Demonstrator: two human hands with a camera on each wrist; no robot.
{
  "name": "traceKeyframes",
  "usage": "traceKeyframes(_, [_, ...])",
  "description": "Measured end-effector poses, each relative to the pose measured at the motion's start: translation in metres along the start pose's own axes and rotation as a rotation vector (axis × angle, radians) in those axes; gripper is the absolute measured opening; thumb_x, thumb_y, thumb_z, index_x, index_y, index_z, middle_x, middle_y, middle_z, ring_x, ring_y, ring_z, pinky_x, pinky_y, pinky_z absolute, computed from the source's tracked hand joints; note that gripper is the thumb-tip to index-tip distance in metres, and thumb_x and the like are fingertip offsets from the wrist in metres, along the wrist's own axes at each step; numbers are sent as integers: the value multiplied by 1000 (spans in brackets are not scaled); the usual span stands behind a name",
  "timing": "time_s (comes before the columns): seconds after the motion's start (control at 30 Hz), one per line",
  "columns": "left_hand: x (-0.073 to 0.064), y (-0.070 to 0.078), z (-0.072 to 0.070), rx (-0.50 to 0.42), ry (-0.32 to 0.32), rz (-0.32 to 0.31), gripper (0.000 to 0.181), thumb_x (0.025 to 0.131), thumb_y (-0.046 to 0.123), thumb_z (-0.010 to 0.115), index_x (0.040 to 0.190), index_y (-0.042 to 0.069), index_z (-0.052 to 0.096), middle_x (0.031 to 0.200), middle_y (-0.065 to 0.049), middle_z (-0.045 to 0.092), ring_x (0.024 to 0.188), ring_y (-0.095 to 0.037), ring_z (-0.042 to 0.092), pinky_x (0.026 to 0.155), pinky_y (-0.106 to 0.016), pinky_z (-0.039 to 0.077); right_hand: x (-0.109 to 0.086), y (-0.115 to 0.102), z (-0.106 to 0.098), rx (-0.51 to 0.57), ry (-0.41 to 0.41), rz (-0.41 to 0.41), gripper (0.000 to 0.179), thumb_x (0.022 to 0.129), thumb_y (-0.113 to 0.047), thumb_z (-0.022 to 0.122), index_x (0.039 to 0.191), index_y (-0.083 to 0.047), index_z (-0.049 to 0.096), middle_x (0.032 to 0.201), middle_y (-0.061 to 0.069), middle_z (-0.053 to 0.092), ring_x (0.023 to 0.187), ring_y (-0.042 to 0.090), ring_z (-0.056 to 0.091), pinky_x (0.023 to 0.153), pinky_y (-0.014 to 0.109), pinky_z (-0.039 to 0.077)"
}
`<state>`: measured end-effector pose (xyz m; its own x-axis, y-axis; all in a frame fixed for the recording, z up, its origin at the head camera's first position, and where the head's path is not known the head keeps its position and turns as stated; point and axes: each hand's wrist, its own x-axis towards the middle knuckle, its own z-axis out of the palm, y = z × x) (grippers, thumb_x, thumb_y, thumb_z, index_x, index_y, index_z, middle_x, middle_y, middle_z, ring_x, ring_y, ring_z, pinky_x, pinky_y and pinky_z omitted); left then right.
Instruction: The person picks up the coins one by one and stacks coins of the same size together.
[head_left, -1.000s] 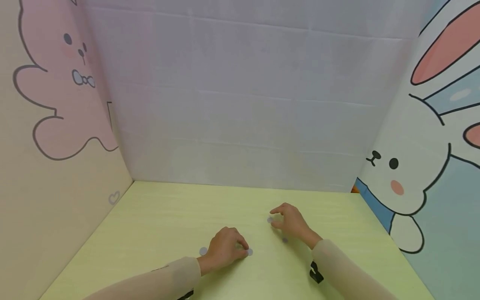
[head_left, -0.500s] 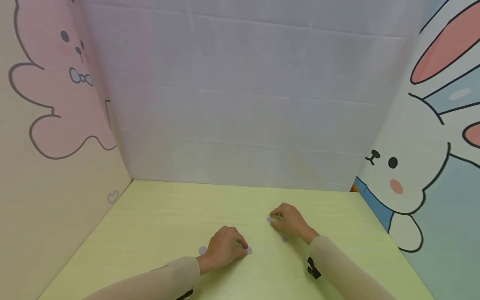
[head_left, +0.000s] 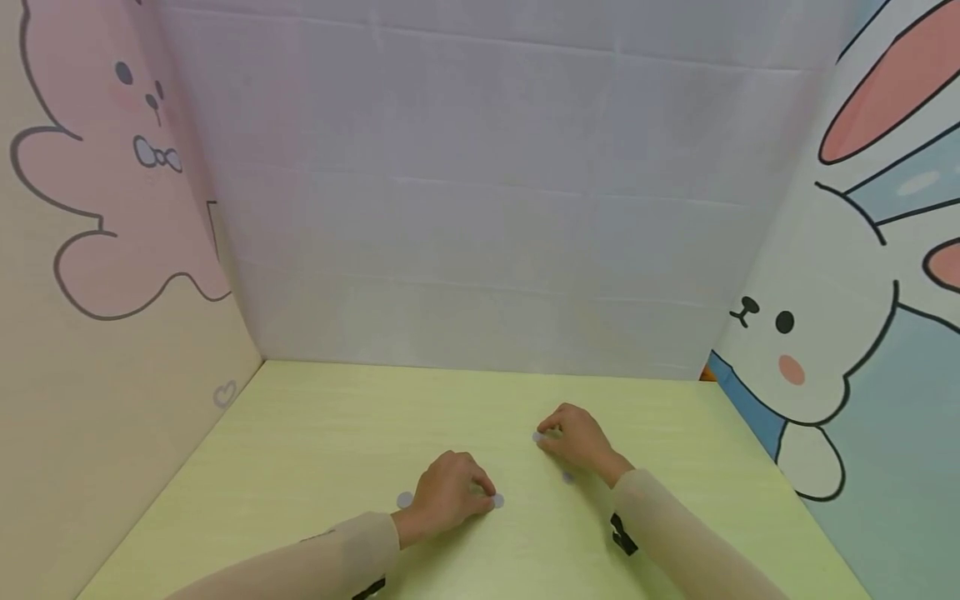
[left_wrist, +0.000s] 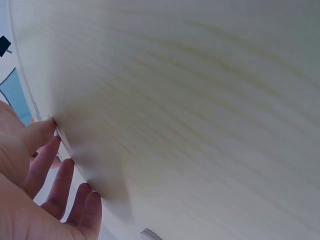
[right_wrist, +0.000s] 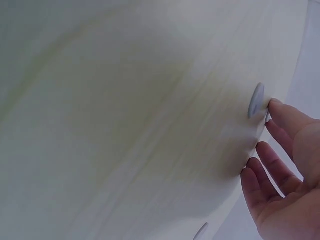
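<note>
In the head view my left hand (head_left: 452, 493) rests low over the table, thumb and forefinger pinching a small round grey disc (head_left: 498, 501). A second grey disc (head_left: 405, 500) lies by the left wrist; its edge also shows in the left wrist view (left_wrist: 150, 234). Farther back and to the right, my right hand (head_left: 581, 437) pinches another disc (head_left: 537, 437) between thumb and forefinger. One more disc (head_left: 567, 477) lies flat below that hand, near the right thumb (right_wrist: 285, 112) in the right wrist view. Both hands' other fingers curve down to the tabletop.
The pale yellow-green table (head_left: 337, 433) reaches back to a white sheet wall (head_left: 480, 208). A left panel (head_left: 127, 358) carries a pink cartoon animal, and a right panel (head_left: 810, 367) a white rabbit. Black straps (head_left: 622, 535) hang under the sleeves.
My right thumb and forefinger have come together on the far disc, from a wider gap a second ago. The left hand keeps its place. The head view has shifted slightly.
</note>
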<state>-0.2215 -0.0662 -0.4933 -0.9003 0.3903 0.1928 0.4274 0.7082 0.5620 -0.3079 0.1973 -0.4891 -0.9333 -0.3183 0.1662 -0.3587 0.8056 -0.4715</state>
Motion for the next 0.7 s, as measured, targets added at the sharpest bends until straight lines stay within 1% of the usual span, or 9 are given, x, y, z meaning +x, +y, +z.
traceKeyframes(0.27, [0, -2, -1, 0, 6, 16, 9, 80, 25, 95, 83, 24, 86, 89, 12, 72, 90, -13, 59, 76, -33, 53, 1, -1, 1, 1, 3, 4, 14, 91, -18, 86, 103, -10, 84, 99, 2, 69, 89, 19, 62, 79, 42, 55])
traceKeyframes(0.47, [1, -4, 1, 5, 3, 9, 9, 81, 27, 94, 83, 24, 86, 88, 14, 71, 89, -11, 59, 77, -31, 52, 4, 1, 5, -11, 9, 11, 12, 91, -18, 86, 101, -12, 85, 98, 1, 69, 88, 18, 62, 81, 42, 55])
traceKeyframes(0.7, [-1, -1, -2, 3, 4, 12, 9, 80, 26, 95, 83, 24, 86, 88, 12, 71, 89, -12, 59, 77, -31, 52, 4, 1, 6, -25, 12, 11, 12, 91, -20, 86, 100, -12, 85, 98, 1, 69, 87, 18, 62, 80, 42, 55])
